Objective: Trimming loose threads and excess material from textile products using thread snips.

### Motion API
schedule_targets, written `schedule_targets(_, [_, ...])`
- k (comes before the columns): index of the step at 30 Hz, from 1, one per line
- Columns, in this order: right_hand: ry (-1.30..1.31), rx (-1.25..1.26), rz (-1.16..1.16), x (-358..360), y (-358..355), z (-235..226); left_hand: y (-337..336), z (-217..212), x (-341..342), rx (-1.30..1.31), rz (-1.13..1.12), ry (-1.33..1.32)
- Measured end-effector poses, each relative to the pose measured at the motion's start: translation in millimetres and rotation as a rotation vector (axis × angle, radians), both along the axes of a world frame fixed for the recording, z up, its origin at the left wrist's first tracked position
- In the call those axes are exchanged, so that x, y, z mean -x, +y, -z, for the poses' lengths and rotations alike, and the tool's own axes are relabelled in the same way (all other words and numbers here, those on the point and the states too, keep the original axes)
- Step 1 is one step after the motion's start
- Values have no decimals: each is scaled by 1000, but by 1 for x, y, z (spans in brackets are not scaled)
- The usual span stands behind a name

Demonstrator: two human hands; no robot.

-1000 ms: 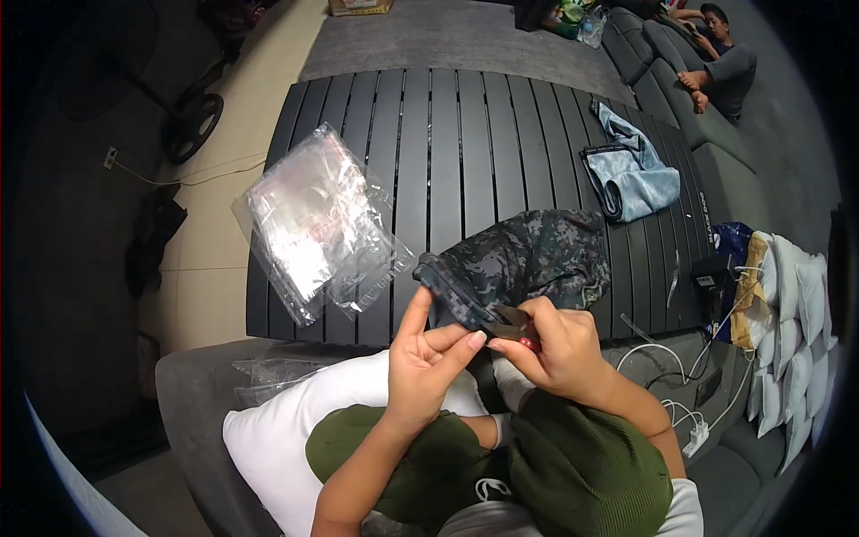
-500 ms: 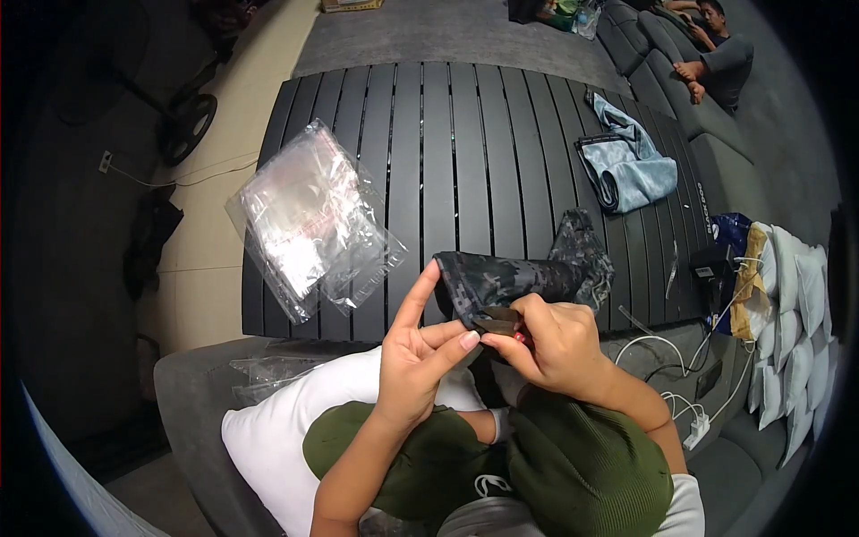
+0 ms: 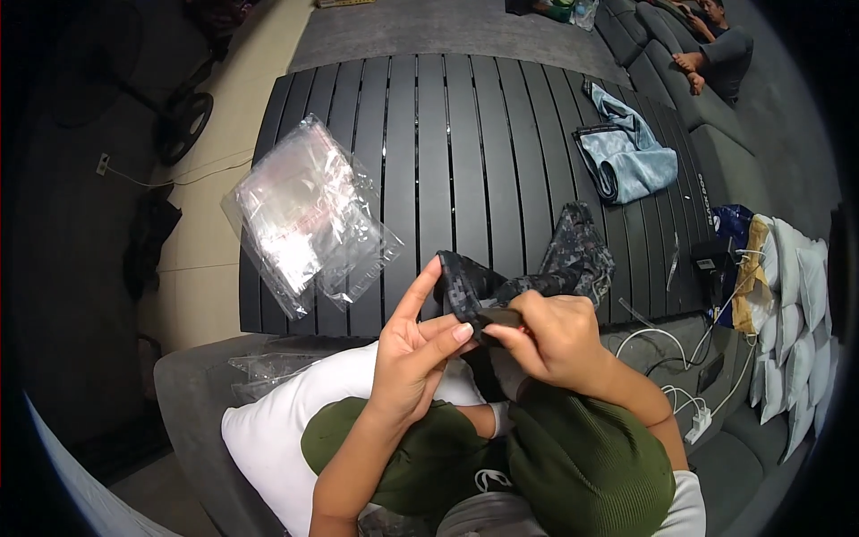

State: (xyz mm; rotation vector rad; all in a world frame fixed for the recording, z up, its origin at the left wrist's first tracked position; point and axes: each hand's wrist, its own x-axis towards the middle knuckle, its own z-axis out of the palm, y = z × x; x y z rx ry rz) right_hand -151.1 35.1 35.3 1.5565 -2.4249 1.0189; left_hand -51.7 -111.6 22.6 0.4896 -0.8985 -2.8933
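A dark camouflage cloth tube (image 3: 465, 279), like a sleeve, stretches from my hands onto the table's near edge. My left hand (image 3: 413, 353) pinches its near hem between thumb and fingers, the index finger held straight along the cloth's open end. Closed around a small dark tool that looks like thread snips (image 3: 501, 317), my right hand (image 3: 564, 338) keeps the tip against the hem beside my left thumb. A bit of red shows by the right fingers. The tool's tip is partly hidden by cloth and fingers.
On the black slatted table (image 3: 429, 161) lie clear plastic bags (image 3: 309, 215) at left and a folded light blue cloth (image 3: 631, 161) at far right. White cables and a power strip (image 3: 698, 425) are at right, near grey-white packets (image 3: 787, 313). A person (image 3: 716, 54) sits on the far sofa.
The tool in my right hand has come in closer to the hem and its blades look less spread. The camouflage cloth has bent and folded more between my hands and the table.
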Motion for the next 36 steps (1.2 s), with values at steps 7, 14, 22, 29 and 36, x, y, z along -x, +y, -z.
schedule_targets(7, [-582,186,97,2,13,-5,3,-3,-2,168,-107,3])
schedule_targets(14, [-583,218,11,4,12,-11,4,-5,-4,343,-136,-54])
schedule_targets(22, [-402,215,-117,4,-8,-4,5,-9,-5,304,-33,-67])
schedule_targets(29, [-762,213,224,9,6,-13,-1,-6,-8,297,-102,-36])
schedule_targets(36, [-694,219,-47,5,-6,-8,2,-2,-7,208,-95,14])
